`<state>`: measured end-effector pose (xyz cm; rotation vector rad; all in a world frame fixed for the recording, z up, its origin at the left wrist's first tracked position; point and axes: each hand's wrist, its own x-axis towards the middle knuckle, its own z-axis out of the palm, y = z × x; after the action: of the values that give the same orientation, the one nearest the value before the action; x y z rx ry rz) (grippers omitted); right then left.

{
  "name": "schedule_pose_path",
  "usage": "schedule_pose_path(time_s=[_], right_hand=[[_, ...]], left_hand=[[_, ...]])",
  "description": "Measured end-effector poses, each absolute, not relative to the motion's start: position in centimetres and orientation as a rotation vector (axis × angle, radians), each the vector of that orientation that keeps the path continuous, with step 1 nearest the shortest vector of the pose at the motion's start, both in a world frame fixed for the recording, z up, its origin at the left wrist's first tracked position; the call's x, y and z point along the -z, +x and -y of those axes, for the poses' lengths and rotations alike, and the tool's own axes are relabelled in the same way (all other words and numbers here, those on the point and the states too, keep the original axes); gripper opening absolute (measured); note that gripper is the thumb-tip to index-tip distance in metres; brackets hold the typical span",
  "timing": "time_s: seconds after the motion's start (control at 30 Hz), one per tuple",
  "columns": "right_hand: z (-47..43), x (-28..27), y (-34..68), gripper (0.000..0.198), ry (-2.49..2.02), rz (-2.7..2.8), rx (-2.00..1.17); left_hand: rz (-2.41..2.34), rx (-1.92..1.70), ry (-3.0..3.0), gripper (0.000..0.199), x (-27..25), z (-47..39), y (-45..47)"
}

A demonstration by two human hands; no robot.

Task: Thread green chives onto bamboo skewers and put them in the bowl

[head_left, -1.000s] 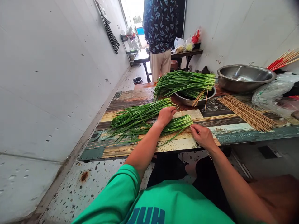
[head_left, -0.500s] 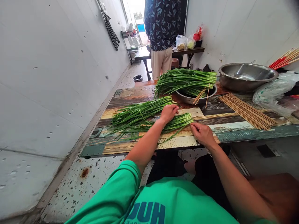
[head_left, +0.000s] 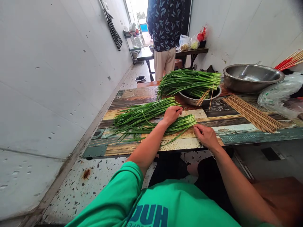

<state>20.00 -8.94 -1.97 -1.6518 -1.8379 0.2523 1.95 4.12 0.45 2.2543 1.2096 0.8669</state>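
Note:
A bundle of long green garlic chives [head_left: 182,122] lies in front of me, its pale cut ends to the right. My left hand [head_left: 173,115] is closed in a pinch at the bundle's far side, where a thin wooden skewer [head_left: 185,112] shows by the fingertips. At the near side of the cut ends, my right hand [head_left: 206,135] is closed too, thumb against fingers; what it pinches is hidden. Just behind the left hand rests a second pile of chives [head_left: 146,110]. A larger heap of chives [head_left: 189,80] sits on a metal bowl [head_left: 189,100].
Loose skewers [head_left: 206,96] lean at that bowl, and a row of skewers [head_left: 252,113] lies to the right. Behind it stand a large steel basin [head_left: 253,80], a plastic bag [head_left: 272,97] and red-ended sticks [head_left: 287,60]. A person [head_left: 165,31] stands at the far table [head_left: 201,50].
Both hands hold nearly the same place and pose. The whole view has shifted very slightly; the chives look unmoved.

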Motion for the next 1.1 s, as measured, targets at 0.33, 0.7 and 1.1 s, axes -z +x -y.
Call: schedule_pose_path(time_s=[0.33, 0.7, 1.1], right_hand=[[9.0, 2.1, 20.0, 0.034, -1.684, 1.817, -0.214], [8.9, 2.4, 20.1, 0.033, -1.674, 1.834, -0.195], [9.1, 1.9, 19.9, 0.034, -1.713, 1.838, -0.222]], left_hand=[[-1.065, -0.781, 2.323, 0.022, -1.0, -3.1, 2.0], [-1.847, -0.712, 2.385, 0.022, -2.3, -4.7, -2.1], [-1.818, -0.713, 2.436, 0.023, -2.0, -4.6, -1.9]])
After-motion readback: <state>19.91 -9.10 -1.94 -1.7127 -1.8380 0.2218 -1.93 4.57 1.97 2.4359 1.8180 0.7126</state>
